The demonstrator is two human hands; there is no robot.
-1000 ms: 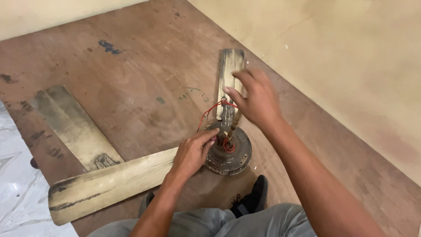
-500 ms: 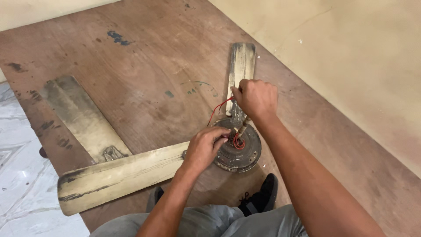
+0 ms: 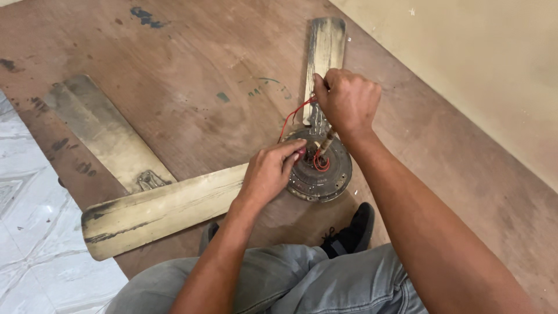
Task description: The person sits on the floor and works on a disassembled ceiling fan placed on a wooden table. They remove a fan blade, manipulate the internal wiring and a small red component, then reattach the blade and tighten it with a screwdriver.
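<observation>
One old ceiling fan lies flat here, and count its parts: one round, dark, rusty metal motor hub (image 3: 319,168) and three grimy cream-coloured metal blades. One blade (image 3: 324,55) points away from the person, one blade (image 3: 160,209) stretches out to the left of the hub, and a third blade (image 3: 107,134) lies loose beside it, off the hub, its bracket end touching the left blade. One thin red wire (image 3: 293,113) loops up out of the hub's centre, with more red coils at its core.

All of it sits on a worn brown wooden board (image 3: 192,75) stained with dark smudges and blue-green marks. To the left, white patterned floor tiles (image 3: 23,232); to the right, a plain beige surface (image 3: 482,70). The person sits at the board's near edge, grey-trousered knees at the bottom of the view and one black shoe (image 3: 354,229) tucked just below the hub.

Now the hands. The left hand (image 3: 268,171) rests on the hub's left rim, fingers curled in and fingertips pinched at the centre, right by the red coils. The right hand (image 3: 347,102) hangs above the hub's far side in a closed fist, clamped on the upper end of the red wire, which runs taut-looking down toward the middle. Whether the left fingertips actually grip a wire, I cannot tell.
</observation>
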